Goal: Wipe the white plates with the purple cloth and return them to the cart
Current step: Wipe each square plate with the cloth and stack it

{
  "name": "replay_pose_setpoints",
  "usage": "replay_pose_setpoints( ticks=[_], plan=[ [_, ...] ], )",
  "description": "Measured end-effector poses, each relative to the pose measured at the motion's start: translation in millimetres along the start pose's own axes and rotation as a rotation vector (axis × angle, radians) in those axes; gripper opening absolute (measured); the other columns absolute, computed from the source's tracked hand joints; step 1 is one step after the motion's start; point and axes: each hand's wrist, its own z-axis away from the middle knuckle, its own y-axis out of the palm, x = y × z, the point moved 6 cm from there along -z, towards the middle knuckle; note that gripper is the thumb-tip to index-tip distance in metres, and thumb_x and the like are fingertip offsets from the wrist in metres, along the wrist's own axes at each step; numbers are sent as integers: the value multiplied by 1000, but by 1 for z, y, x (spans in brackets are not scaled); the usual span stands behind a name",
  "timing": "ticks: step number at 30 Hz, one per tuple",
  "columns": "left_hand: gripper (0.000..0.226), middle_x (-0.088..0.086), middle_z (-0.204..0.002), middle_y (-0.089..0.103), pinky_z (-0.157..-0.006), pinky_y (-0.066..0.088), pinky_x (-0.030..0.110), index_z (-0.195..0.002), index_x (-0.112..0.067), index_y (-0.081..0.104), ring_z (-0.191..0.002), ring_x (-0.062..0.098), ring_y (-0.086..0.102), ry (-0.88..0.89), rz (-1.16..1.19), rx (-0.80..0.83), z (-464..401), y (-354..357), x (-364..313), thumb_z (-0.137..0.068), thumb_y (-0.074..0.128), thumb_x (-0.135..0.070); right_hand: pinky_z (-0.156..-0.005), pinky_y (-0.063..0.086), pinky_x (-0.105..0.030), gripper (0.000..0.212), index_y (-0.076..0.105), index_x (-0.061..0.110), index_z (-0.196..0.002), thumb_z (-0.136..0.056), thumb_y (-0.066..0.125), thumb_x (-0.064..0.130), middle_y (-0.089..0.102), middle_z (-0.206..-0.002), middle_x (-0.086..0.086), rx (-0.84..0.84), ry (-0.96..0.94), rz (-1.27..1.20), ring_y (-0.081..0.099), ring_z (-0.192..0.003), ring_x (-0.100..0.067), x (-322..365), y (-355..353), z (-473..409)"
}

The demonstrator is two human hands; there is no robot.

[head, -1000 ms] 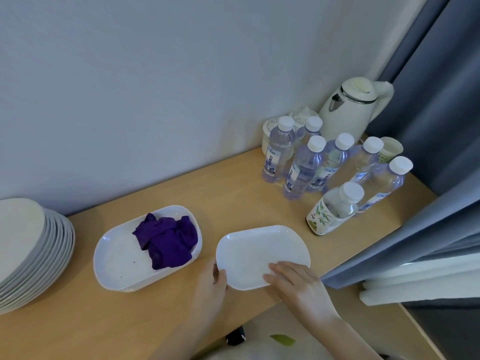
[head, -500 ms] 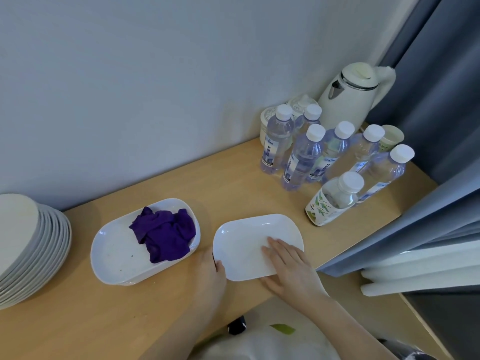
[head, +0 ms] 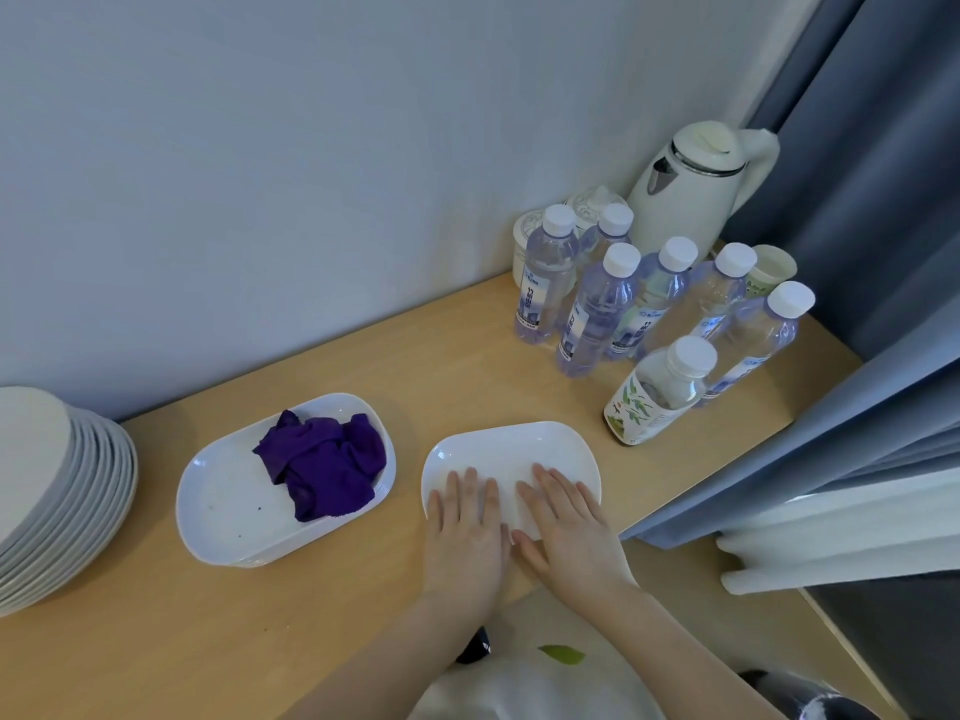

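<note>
A white oval plate [head: 511,449] lies on the wooden tabletop [head: 156,641] near its front edge. My left hand [head: 466,527] and my right hand [head: 566,522] both rest flat on its near half, fingers spread, holding nothing. To the left sits a short stack of white oval plates [head: 228,506] with small dark specks on the top one. The crumpled purple cloth [head: 324,462] lies on the right part of that stack, untouched.
A tall stack of round pale plates [head: 47,491] stands at the left edge. Several water bottles [head: 597,314], a paper cup [head: 771,267] and a white kettle [head: 696,184] crowd the back right corner. Blue curtain [head: 857,387] hangs at the right.
Both hands slid from the plate's near rim up onto its surface and now lie flat on it. The view also shifted slightly downward.
</note>
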Motion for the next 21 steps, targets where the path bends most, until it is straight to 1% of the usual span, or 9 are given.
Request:
replay_pose_setpoints(
  ticks=[5,6,8,9,11,15,17,19,21],
  plan=[
    [57,13,-125,62,-90,51,46,-117,-13,67,-115,32,59,-53,-50,-15,-3,2,3,-70,77,-43,-113,26,-44,54,52,15,-135,-90,54,45,40,-148,-8,56,5,-29,37,-137,-22,3,3,-9],
    [58,15,-134,54,-98,46,48,-127,-13,60,-124,33,52,-71,-43,2,-3,2,4,-79,68,-44,-116,19,-43,56,46,17,-140,-93,48,46,32,-153,-7,91,-4,-24,29,-141,-21,3,4,-12],
    [60,17,-155,20,-114,18,50,-149,-13,25,-143,35,18,-74,-40,67,-6,13,5,-98,34,-43,-118,0,-36,58,29,21,-148,-97,33,48,13,-159,-1,178,-11,-45,8,-146,-15,2,11,-16],
    [59,15,-158,4,-116,6,49,-151,-13,9,-145,34,3,-82,-34,108,-8,20,6,-100,21,-42,-117,-3,-34,59,25,22,-149,-97,29,49,9,-160,0,189,-9,-48,4,-146,-14,1,13,-18],
    [59,14,-158,-5,-116,-1,49,-151,-14,-2,-145,33,-6,-100,-28,137,-9,26,8,-101,13,-41,-117,-4,-33,59,24,23,-149,-97,28,49,8,-160,1,194,1,-41,2,-146,-12,0,14,-20],
    [58,14,-158,0,-115,4,50,-150,-13,5,-145,33,-1,-112,-34,178,-13,21,5,-101,17,-40,-117,0,-32,56,26,24,-148,-97,28,48,10,-159,1,207,3,-38,6,-146,-11,1,11,-22],
    [54,15,-154,20,-113,18,47,-147,-12,23,-143,33,16,-130,21,113,-14,8,6,-100,28,-38,-117,5,-30,52,29,23,-146,-98,31,43,16,-158,0,201,9,-66,11,-145,-11,4,4,-26],
    [37,12,-122,58,-89,47,39,-121,-12,58,-114,30,56,-103,105,-89,-14,-19,8,-89,53,-31,-115,11,-27,47,34,22,-144,-99,34,36,23,-156,0,164,-1,-108,17,-143,-10,11,-7,-34],
    [19,1,-81,66,-59,51,28,-89,-15,71,-73,19,65,-26,156,-246,-12,-43,10,-71,72,-21,-112,17,-25,43,39,21,-141,-99,37,27,29,-153,1,106,-16,-168,24,-140,-12,24,-22,-45]
  ],
)
